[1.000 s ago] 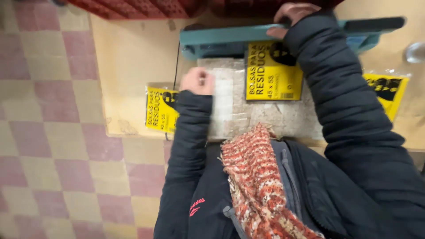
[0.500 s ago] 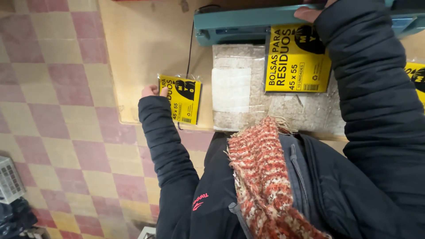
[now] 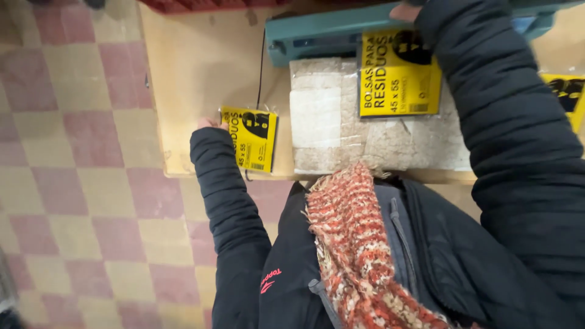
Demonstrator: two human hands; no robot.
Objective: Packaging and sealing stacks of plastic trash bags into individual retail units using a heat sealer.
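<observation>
Fingers of the left hand (image 3: 206,123) barely show past the dark sleeve cuff; they rest at the left edge of a small yellow packet (image 3: 248,139) that lies flat near the front left corner of the desk (image 3: 195,73). Whether they pinch the packet or only touch it cannot be told, since the cuff hides most of the hand. The right hand (image 3: 404,11) shows only as a few fingertips at the top of the view, laid on the teal bar of a heat sealer (image 3: 329,33) at the back of the desk; how far those fingers are curled cannot be told either.

Just in front of the sealer lies a larger yellow packet (image 3: 399,74), its upper edge tucked under the teal bar and its lower part resting on a pale, rough slab (image 3: 378,137) that covers the middle of the desk. A white patch (image 3: 314,117) sits on the slab's left part. A thin black cord (image 3: 261,67) runs from the sealer down to the small packet. Another yellow packet (image 3: 567,94) peeks out at the far right, partly hidden by the right sleeve.

Nearer the camera are a red and cream knitted scarf (image 3: 353,244) and a dark padded jacket (image 3: 487,244). To the left, the floor (image 3: 79,183) is tiled in pink and cream squares.
</observation>
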